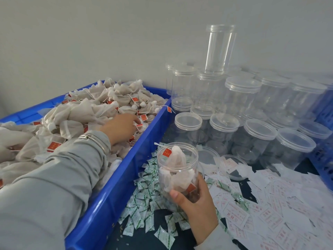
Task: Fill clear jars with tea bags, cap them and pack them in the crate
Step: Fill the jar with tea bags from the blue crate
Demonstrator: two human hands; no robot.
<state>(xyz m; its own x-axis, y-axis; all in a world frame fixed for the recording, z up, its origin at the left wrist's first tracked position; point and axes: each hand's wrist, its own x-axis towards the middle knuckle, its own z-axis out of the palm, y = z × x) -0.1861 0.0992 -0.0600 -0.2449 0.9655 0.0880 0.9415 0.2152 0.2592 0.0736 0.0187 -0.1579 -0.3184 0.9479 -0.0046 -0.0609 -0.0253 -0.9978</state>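
Right now, from the head camera, I have my left hand (119,126) reaching into the blue bin (115,186), resting on the heap of tea bags (86,109); its fingers (136,120) curl down around a bag near a red tag, though I cannot tell how firmly they have hold of it. My right hand (193,201) grips the open jar (177,170) low down, thumb across the front and fingers wrapped behind, holding it upright just beside the bin's right wall. That jar is partly filled with tea bags, one poking up to the rim. Under it, small green-and-white packets (144,201) lie scattered on the dark tabletop (156,237), and white paper slips (270,213) with red print spread to the right. Behind stand capped empty jars (241,98), some stacked, one tall jar (219,49) on top. A loose lid (234,166) lies near the slips. A blue crate (324,138) shows at the right edge.
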